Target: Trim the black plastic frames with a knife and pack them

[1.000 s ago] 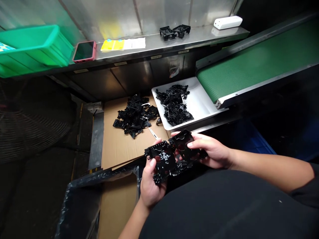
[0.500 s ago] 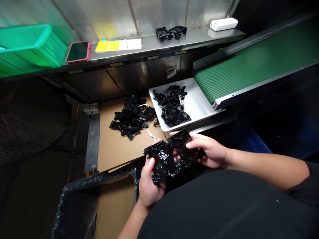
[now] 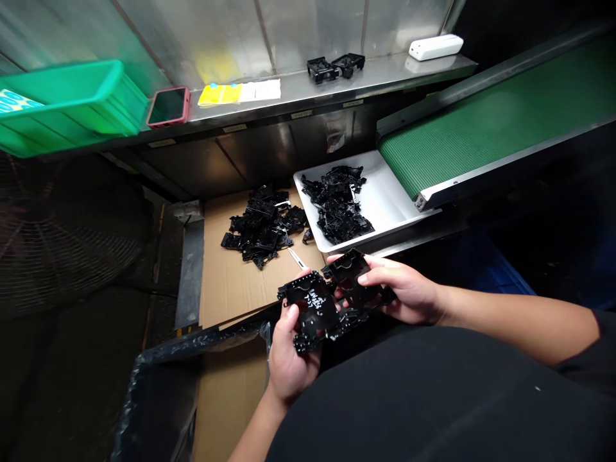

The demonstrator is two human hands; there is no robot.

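1. At the far left stands a floor fan with a wire guard. Above it, a green plastic crate sits at the end of a steel shelf.
2. Lower, there is a bin with a black plastic liner.
3. On a cardboard sheet lies a heap of black plastic parts, and a small pale tool lies just beside it.
4. The person's left hand is closed around a black plastic frame, with the thumb on top.
5. The right hand grips a second black frame with curved fingers. The two frames touch, but it is hard to tell if they are joined.
6. Behind the hands, a white tray holds more black parts, at the end of a green conveyor belt.
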